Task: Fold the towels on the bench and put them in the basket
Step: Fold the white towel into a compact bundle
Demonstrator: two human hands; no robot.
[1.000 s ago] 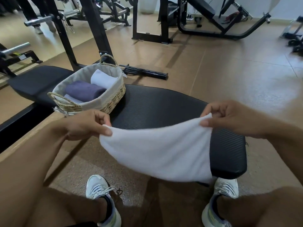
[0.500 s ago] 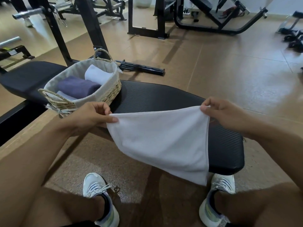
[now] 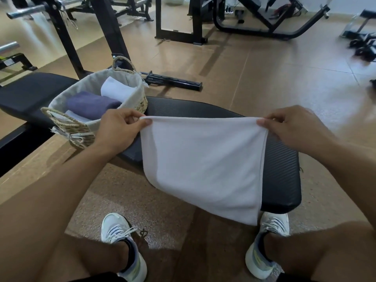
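I hold a white towel (image 3: 203,163) stretched in the air over the near end of the black padded bench (image 3: 282,169). My left hand (image 3: 120,129) pinches its top left corner and my right hand (image 3: 293,129) pinches its top right corner. The towel hangs down past the bench edge, its lowest corner near my right shoe. A woven basket (image 3: 140,102) with a cloth liner stands on the bench to the left, touching my left hand's side. Inside it lie a folded purple towel (image 3: 91,103) and a folded white towel (image 3: 116,90).
My two white shoes (image 3: 120,237) rest on the brown floor in front of the bench. A black rack upright (image 3: 105,27) rises behind the basket, and a black bar (image 3: 175,82) lies on the floor beyond it. Weight machines (image 3: 264,27) stand farther back.
Both hands have lifted and pulled the towel's top edge taut and level. The towel now hangs flatter, with its lower corner dropped to the right.
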